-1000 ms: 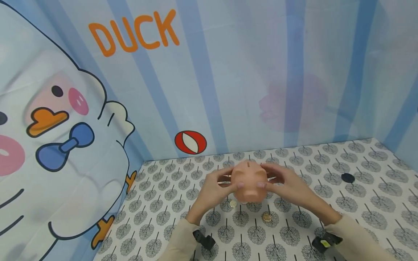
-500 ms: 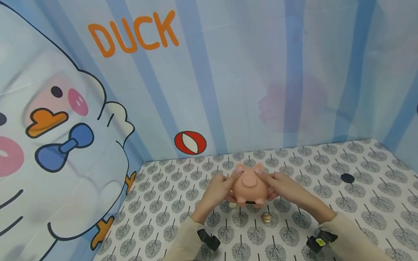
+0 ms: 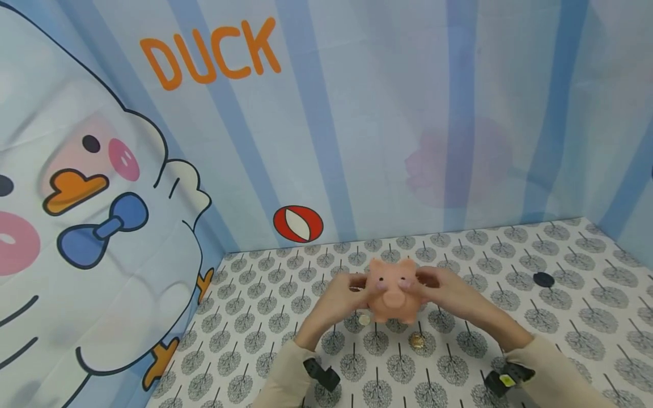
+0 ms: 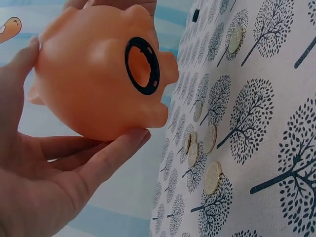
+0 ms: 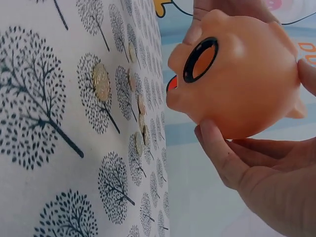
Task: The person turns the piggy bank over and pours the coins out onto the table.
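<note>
An orange-pink piggy bank (image 3: pixel 390 292) faces me, roughly level, just above the table. Its left side is gripped by my left hand (image 3: pixel 343 296), the thumb near one eye. My right hand (image 3: pixel 449 288) grips the other side in the same way. Both wrist views show a hole with a black ring (image 4: pixel 142 65) in its belly, uncovered. Several gold coins (image 4: pixel 213 177) lie on the cloth below it. In the head view, one coin (image 3: pixel 416 340) is in front of the pig and another coin (image 3: pixel 364 320) by its left foot.
A round black disc (image 3: pixel 543 279) lies on the tree-print tablecloth (image 3: pixel 285 362) to the right. Behind the table hangs a blue striped curtain (image 3: pixel 377 113) with a printed duck. A small dark camera is strapped on each wrist.
The piggy bank has tipped from snout down, its top slot showing, to snout up, and now back to about level with its face forward. Both hands kept hold and turned with it.
</note>
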Tool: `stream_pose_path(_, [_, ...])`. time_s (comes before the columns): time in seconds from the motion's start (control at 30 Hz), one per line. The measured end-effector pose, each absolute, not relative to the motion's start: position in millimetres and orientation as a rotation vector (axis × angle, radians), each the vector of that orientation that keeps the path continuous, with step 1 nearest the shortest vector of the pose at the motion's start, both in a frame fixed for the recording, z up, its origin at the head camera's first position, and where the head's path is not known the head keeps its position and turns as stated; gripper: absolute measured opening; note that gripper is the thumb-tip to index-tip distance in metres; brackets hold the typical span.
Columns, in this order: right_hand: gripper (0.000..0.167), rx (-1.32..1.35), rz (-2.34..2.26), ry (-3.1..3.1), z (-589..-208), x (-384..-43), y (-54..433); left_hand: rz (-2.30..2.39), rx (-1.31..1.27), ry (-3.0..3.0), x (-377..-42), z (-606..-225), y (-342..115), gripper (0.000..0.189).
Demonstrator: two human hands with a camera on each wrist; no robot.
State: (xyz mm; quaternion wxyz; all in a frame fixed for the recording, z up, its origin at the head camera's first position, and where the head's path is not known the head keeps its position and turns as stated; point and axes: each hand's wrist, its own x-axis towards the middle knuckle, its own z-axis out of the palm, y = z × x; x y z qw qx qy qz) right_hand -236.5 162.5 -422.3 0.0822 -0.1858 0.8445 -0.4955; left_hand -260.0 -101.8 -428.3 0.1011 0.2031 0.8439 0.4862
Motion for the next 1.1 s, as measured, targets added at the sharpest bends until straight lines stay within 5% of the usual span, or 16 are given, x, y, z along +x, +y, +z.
stream_pose_path(0.2, [0.074,-0.631,-1.510,2.577,-426,-233,163,1.488,0.645,2.457,-257,-427,-107,0.056])
stream_pose_path(0.53, [0.100,-0.837,-1.647,2.576,-434,-231,165,1.527,0.820,2.532,-247,-422,-108,0.108])
stream_pose_path(0.73, [0.111,-1.048,-1.513,2.873,-436,-231,164,1.338,1.192,2.888,-244,-430,-109,0.111])
stream_pose_path(1.1, [0.111,-1.058,-1.483,2.901,-441,-234,163,1.404,1.209,2.842,-247,-438,-108,0.110])
